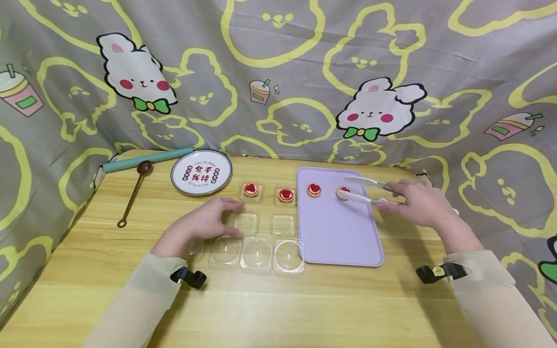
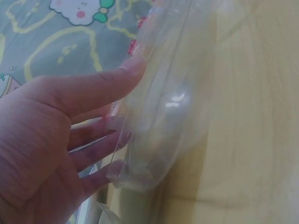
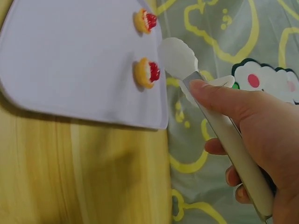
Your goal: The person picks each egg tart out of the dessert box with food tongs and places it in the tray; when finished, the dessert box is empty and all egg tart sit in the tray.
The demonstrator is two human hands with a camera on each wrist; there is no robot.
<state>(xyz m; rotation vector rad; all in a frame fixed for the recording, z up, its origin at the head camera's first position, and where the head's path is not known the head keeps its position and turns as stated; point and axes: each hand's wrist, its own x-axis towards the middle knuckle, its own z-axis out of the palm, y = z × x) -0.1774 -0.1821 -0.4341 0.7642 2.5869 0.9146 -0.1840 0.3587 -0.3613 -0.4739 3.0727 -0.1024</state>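
While my right hand [image 1: 415, 203] grips the tongs [image 1: 370, 191], fingers and thumb curled round the metal handles, the white tips sit open around the tart [image 1: 343, 192] on the right, at the far end of the purple tray [image 1: 344, 241]. Wrist view shows one tip just beside that tart [image 3: 145, 73]; can't tell if it's touching

Second tart [image 1: 314, 189] sits on the tray left of the first, a little apart. Two more tarts [image 1: 250, 189] [image 1: 285, 195] are off the tray on the table [image 1: 278, 299], each in a small clear base, just left of the tray's far corner

My left hand [image 1: 200, 227] lies flat, fingers straight and relaxed, holding nothing. Fingertips rest against the edge of a clear plastic lid [image 2: 159, 126] in the left wrist view. Clear domed lids [image 1: 256, 252] line up in a row near that hand, beside the tray's near left corner, with two empty clear bases [image 1: 283, 224] between them and the filled ones

Far left of the table: round plate [image 1: 201, 172] with printed characters, a long-handled spoon [image 1: 135, 192] and a teal rod [image 1: 148, 160] along the back edge. Rabbit-print cloth [image 1: 278, 72] hangs behind everything
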